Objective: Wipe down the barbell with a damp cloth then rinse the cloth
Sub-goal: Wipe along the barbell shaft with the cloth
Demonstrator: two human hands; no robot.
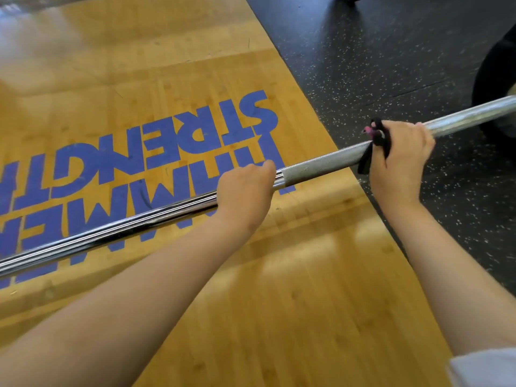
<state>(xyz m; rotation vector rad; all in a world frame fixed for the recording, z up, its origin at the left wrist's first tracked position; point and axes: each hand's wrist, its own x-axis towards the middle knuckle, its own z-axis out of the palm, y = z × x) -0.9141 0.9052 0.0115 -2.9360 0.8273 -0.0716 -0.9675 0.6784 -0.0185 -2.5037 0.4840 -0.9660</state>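
Observation:
A chrome barbell (315, 164) runs slantwise from the lower left to the upper right, with a grey knurled stretch in the middle. My left hand (244, 195) grips the smooth shaft just left of the knurling. My right hand (402, 157) is wrapped round the bar further right, with a dark cloth (375, 143) bunched between palm and bar. A pink bit of the cloth sticks out above my fingers. Most of the cloth is hidden under the hand.
Below lies a wooden lifting platform (195, 65) with large blue lettering. Black speckled rubber flooring (377, 51) borders it on the right. A black weight plate (494, 88) sits on the bar's right end at the frame edge.

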